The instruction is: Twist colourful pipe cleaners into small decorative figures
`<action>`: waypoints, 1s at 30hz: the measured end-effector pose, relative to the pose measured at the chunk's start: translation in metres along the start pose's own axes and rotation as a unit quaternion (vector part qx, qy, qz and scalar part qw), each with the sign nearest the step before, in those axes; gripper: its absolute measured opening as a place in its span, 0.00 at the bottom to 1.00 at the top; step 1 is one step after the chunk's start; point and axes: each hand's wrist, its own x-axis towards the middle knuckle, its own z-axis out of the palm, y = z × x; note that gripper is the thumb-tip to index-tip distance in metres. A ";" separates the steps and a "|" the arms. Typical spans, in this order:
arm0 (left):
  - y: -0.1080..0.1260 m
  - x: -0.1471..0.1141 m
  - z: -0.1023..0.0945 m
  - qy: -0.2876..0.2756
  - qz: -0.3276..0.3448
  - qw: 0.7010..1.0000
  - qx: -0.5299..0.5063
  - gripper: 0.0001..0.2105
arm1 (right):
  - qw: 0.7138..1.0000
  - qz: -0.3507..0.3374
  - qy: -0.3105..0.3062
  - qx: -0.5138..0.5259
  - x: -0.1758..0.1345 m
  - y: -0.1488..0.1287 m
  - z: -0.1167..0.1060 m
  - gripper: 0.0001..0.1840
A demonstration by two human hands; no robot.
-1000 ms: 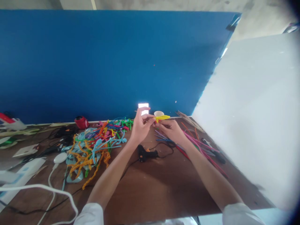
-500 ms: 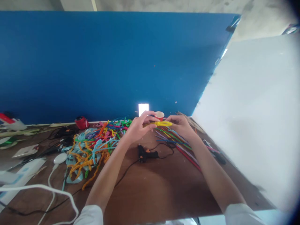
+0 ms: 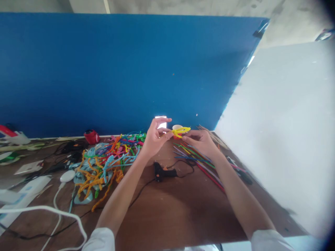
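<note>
Between my two hands is a yellow pipe cleaner (image 3: 182, 130) bent into loops, held up above the far part of the table. My left hand (image 3: 156, 137) pinches its left end between thumb and fingers, with the index finger raised. From the other side, my right hand (image 3: 202, 141) has its thumb and fingertips closed on the lower right loop. Behind the loops stands a red and white paper cup (image 3: 177, 127), partly covered. A bright phone screen (image 3: 161, 123) shows behind my left hand. Below the hands lies a black glue gun (image 3: 163, 172) with its cord.
Left of my arms spreads a tangled heap of coloured pipe cleaners (image 3: 104, 164). Straight pipe cleaners (image 3: 209, 169) lie under my right forearm. A red can-like container (image 3: 91, 137), a white power strip (image 3: 24, 198) and white cables are at left. A blue partition (image 3: 117, 69) closes off the back.
The yellow loops have opened apart and tilted upward. My left index finger has lifted away from the pipe cleaner, while my right hand has shifted slightly down along it.
</note>
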 end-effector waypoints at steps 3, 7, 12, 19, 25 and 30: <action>-0.001 0.000 0.004 0.005 -0.003 1.000 -0.021 0.20 | 0.999 0.002 -0.018 0.033 0.001 0.001 -0.001 0.20; 0.001 -0.002 0.007 -0.031 -0.015 0.999 -0.025 0.19 | 0.994 0.017 -0.049 0.095 0.004 0.009 -0.003 0.20; -0.003 -0.001 0.006 -0.024 -0.065 0.997 -0.027 0.24 | 0.997 0.030 -0.037 0.067 0.007 0.015 -0.005 0.20; -0.013 0.003 0.006 0.031 -0.107 0.990 -0.083 0.23 | 0.999 0.003 -0.042 0.007 0.006 0.015 -0.003 0.19; -0.012 0.002 0.006 0.035 -0.136 0.986 -0.092 0.22 | 0.999 0.007 -0.043 0.014 0.007 0.017 -0.002 0.21; -0.009 0.001 0.008 0.031 -0.140 0.986 -0.082 0.19 | 0.997 0.015 -0.065 0.030 0.005 0.015 -0.001 0.22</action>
